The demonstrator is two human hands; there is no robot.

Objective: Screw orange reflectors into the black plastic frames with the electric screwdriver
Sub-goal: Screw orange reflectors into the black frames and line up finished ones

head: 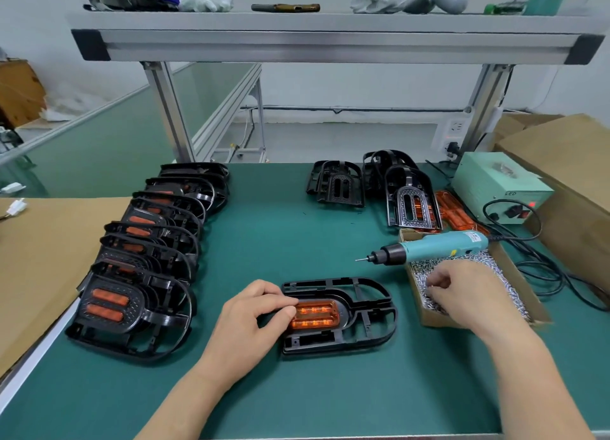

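Cardboard box sits by the right edge of the table, open on top and filled with small silver screws.

Right grip is down inside that box, fingers curled into the screws. The picture is blurred there, so it cannot be told whether the fingers hold a screw.

Electric screwdriver lies across the far rim of the box, bit pointing left over the table, just beyond the right grip and not touching it. Its black cable runs to a pale green power unit at the far right corner.

Black frame lies flat near the front edge, about mid-table, between the two grips. Orange reflector is seated in the frame's left half.

Left grip rests on the left end of the frame, fingers curled, fingertips and thumb closed on the left edge of the reflector. The right grip is well clear of the frame, off its right end.

Along the left edge, a row of frames with reflectors leans one on the next, running from front to far side.

At the far side, right of middle, stand bare black frames. Loose reflectors lie beside them, just left of the power unit.
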